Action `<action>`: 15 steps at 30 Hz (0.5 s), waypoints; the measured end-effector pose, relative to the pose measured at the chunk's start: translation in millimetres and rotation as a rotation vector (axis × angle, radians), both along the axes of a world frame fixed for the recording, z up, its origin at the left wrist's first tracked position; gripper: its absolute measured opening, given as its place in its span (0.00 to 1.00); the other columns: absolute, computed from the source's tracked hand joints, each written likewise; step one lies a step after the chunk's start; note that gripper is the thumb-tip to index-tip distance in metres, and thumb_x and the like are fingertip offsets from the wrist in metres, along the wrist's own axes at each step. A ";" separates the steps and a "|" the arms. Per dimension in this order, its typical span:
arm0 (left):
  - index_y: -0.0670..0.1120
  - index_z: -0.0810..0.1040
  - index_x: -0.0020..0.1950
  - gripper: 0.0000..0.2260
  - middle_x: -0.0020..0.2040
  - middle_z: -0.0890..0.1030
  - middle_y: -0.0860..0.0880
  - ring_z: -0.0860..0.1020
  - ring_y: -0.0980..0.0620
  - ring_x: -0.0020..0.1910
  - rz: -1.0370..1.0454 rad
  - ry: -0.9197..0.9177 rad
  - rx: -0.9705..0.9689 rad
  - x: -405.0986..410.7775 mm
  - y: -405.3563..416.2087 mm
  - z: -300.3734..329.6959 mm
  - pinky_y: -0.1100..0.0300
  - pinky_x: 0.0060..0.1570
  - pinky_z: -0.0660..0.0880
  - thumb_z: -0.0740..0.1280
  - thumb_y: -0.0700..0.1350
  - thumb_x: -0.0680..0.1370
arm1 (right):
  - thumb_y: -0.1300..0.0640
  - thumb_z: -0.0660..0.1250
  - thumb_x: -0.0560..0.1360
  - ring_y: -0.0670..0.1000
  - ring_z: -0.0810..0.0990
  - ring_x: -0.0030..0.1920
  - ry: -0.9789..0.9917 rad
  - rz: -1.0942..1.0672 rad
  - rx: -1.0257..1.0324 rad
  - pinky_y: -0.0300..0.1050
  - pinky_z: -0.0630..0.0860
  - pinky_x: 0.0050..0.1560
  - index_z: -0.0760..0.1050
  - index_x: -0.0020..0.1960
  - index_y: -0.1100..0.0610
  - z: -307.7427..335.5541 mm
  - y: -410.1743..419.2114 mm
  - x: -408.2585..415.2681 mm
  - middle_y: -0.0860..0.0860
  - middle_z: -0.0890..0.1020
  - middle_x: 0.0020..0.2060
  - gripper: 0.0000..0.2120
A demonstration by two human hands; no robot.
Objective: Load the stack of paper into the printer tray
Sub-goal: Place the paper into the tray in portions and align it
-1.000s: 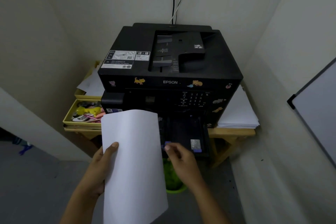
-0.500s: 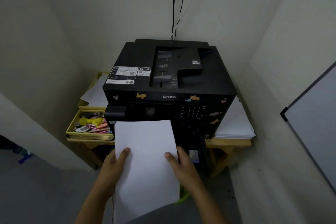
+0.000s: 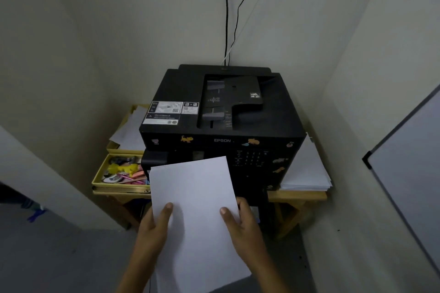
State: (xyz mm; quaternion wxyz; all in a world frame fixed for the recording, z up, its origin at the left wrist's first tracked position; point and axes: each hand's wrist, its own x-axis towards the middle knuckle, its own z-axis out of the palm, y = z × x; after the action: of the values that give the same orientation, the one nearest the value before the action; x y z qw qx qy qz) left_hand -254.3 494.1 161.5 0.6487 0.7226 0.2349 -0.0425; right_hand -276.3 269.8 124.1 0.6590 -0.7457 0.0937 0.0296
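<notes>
White paper stack (image 3: 194, 209), a thin flat rectangular sheaf, is held in the air in front of the black Epson printer (image 3: 221, 123), its far edge overlapping the printer's lower front panel in this view; whether it touches the panel can't be told. Left hand (image 3: 152, 231) grips the left long edge, thumb on top of the paper, other fingers hidden underneath. Right hand (image 3: 245, 223) grips the right long edge the same way, thumb on top, fingers curled under. Both hands pinch the stack, neither is spread flat. Stack looks squared, slightly tilted, far end higher than near end. Printer tray (image 3: 258, 207) only shows as a dark slot area low on the front, just right of the paper and mostly hidden behind it and the right hand, so its open or closed state can't be told. Progress judgement: early to mid; paper is picked up and brought to the printer front, but not seated in the tray. Left to do, likely: line the leading edge with the tray opening, slide it in flat, let go, close the tray if needed. Another white loose paper pile (image 3: 307, 173) lies on the wooden table (image 3: 297, 195) right of the printer, untouched. Yellow plastic organiser tray (image 3: 119, 171) with small stationery sits to the left.
</notes>
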 end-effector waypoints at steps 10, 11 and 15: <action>0.51 0.71 0.77 0.25 0.68 0.78 0.45 0.77 0.42 0.62 -0.110 -0.047 0.003 19.2 -15.3 42.3 0.37 0.62 0.77 0.68 0.56 0.81 | 0.40 0.67 0.85 0.42 0.83 0.64 -0.080 -0.041 -0.150 0.49 0.84 0.64 0.68 0.75 0.39 42.0 -4.4 24.5 0.36 0.81 0.64 0.20; 0.52 0.72 0.75 0.26 0.66 0.79 0.46 0.78 0.42 0.61 -0.096 -0.032 -0.034 20.8 -14.6 44.1 0.39 0.59 0.78 0.70 0.59 0.79 | 0.41 0.68 0.85 0.43 0.84 0.62 -0.078 -0.061 -0.087 0.49 0.85 0.62 0.70 0.73 0.39 43.3 -6.6 26.7 0.38 0.83 0.63 0.18; 0.47 0.78 0.66 0.20 0.58 0.85 0.39 0.82 0.35 0.57 -0.021 0.226 -0.455 28.9 -6.5 40.6 0.44 0.49 0.80 0.68 0.58 0.79 | 0.49 0.72 0.83 0.44 0.87 0.60 -0.060 -0.082 0.106 0.43 0.86 0.55 0.77 0.70 0.44 48.6 -15.8 33.0 0.41 0.87 0.60 0.15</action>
State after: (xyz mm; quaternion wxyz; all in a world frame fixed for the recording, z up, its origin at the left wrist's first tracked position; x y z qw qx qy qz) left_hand -225.4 487.6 202.1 0.7638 0.5510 0.2828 -0.1815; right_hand -243.4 254.0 172.6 0.7006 -0.7060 0.1028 -0.0149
